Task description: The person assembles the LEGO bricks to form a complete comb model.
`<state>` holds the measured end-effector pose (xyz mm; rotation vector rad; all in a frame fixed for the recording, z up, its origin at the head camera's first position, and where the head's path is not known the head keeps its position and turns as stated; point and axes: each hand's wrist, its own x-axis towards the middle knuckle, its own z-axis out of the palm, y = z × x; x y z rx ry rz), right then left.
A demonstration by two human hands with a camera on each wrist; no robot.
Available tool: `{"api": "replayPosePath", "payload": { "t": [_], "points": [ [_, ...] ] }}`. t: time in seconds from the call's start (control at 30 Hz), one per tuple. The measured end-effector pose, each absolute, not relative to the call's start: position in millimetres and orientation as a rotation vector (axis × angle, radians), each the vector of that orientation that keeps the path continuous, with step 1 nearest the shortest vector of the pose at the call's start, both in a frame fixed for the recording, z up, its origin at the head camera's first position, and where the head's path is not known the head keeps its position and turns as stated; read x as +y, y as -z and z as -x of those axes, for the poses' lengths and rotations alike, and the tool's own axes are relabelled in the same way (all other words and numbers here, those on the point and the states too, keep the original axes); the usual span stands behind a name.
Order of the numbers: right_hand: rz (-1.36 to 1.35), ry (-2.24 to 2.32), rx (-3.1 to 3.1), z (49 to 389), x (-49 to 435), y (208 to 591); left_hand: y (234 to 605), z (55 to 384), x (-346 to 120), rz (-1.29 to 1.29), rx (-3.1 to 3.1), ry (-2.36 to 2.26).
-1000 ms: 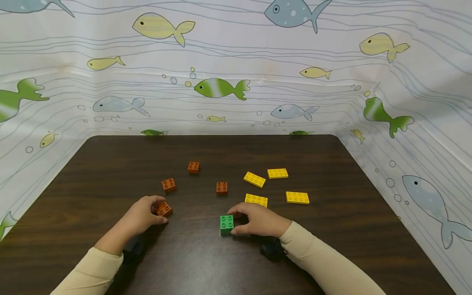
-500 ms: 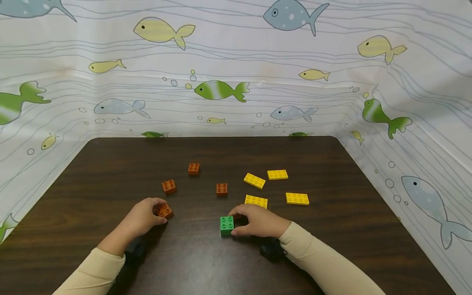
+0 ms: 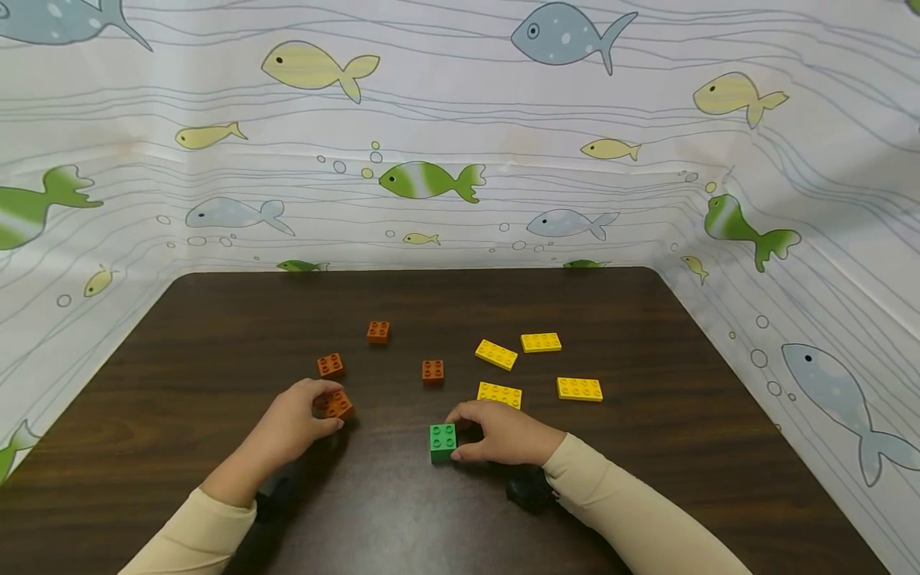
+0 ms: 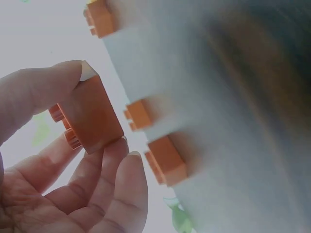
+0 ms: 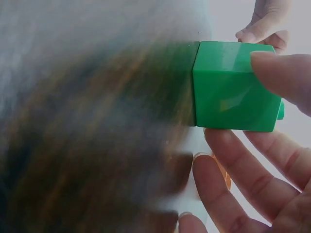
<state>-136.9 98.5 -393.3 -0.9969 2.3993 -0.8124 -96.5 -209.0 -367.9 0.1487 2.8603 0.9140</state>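
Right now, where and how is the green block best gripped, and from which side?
The green block is probably best pinched by its near and far side walls, coming from the right, as the right hand does. Its studs face up, and those walls are flat and opposite, giving thumb and fingers plain faces.

The left grip partly hides an orange brick, the right grip a yellow brick. A dark shape below that grip, perhaps a camera, is unclear; the right wrist view blurs the counter.

Pale glare on the near tabletop; wrist views hazy, its grain blurred
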Motion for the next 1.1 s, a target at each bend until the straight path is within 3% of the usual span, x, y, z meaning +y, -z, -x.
{"api": "replayPosePath", "payload": {
  "t": [1.1],
  "points": [
    [0.967,0.828,2.383,137.2,97.2,392.5,354.6,91.7,-141.9,-0.408,2.725,-1.195]
  ]
}}
